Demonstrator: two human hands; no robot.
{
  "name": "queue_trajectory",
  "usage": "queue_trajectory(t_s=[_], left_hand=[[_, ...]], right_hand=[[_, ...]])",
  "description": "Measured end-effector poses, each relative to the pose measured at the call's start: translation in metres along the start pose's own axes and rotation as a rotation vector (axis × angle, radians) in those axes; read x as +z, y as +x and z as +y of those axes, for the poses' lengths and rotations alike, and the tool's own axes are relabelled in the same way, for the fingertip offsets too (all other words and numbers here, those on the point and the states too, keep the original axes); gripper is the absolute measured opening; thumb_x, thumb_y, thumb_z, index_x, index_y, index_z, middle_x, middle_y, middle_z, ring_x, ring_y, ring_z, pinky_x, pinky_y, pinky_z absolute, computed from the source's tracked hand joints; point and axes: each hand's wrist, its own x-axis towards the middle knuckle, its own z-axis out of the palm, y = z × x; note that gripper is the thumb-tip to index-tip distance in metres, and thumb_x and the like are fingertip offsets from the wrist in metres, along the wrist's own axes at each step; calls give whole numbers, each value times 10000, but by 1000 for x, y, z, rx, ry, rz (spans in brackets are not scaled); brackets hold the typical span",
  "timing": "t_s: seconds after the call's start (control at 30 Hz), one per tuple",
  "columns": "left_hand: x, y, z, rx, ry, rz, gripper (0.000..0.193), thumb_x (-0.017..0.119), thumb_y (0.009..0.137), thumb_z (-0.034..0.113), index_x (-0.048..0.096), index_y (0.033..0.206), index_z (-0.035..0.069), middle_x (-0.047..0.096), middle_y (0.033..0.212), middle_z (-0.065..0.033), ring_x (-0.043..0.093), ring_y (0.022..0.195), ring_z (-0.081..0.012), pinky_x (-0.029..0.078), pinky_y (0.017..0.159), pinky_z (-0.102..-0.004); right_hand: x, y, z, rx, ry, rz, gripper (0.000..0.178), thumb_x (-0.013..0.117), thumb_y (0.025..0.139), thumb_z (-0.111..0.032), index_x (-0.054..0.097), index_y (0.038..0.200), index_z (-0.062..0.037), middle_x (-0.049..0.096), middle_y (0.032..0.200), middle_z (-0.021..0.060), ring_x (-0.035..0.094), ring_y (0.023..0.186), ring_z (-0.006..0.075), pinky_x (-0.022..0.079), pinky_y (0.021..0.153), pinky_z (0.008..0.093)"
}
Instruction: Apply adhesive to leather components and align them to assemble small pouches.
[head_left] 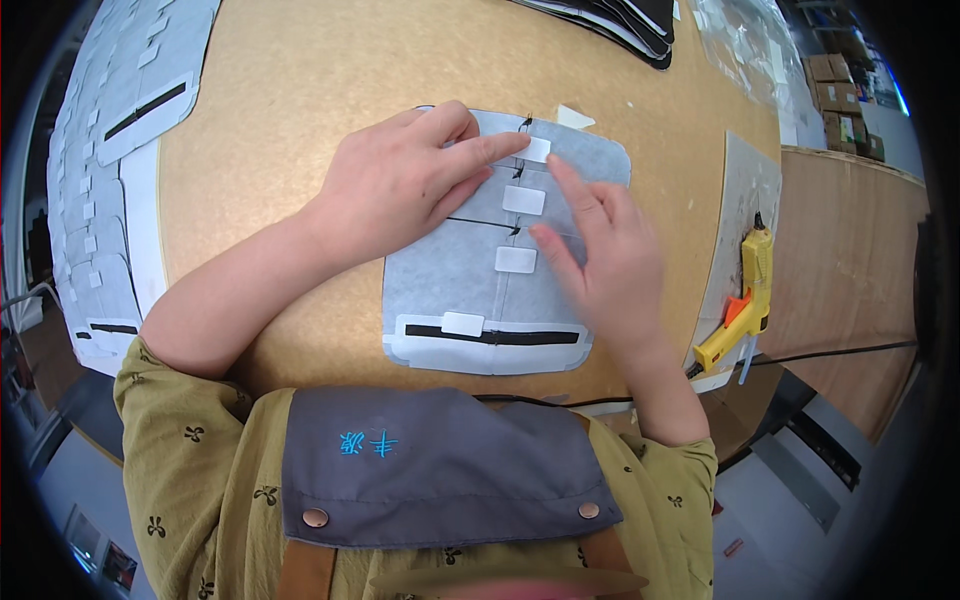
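Observation:
A grey fabric panel (440,275) with rounded corners lies flat in front of me. White rectangular pads (523,201) run down its middle, beside small black tufts (516,231). Another white pad (462,323) overlaps the black strip (540,337) in the panel's white-bordered near end. My left hand (405,175) rests on the far left of the panel, its index finger stretched onto the farthest pad (536,150) and its other fingers bent. Over the panel's right side is my right hand (615,245), somewhat blurred, thumb and index finger apart, the index tip close to that same pad.
Similar grey panels (165,60) are spread along the left side. Black folded pieces (625,25) lie at the far edge, near clear plastic film (735,40). A yellow glue gun (745,300) with a cord sits at the right. A white scrap (575,118) lies beyond the panel.

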Motion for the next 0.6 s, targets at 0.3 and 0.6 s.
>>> queue_trajectory(t_s=[0.3,0.6], left_hand=[[7,0,1,61,77,69,395,689,823,123,692,1188,275,567,835,22,591,678,-153,489,544,-281],[5,0,2,11,89,24,437,678,831,142,645,1241,288,561,841,14,606,695,-159,494,545,-294]], right_hand=[[6,0,4,13,-84,-65,477,692,849,-370,624,1299,-226,478,852,28,532,744,192,444,632,355],[2,10,3,112,2,-88,458,684,866,-349,613,1309,-260,464,851,41,535,711,214,463,603,362]])
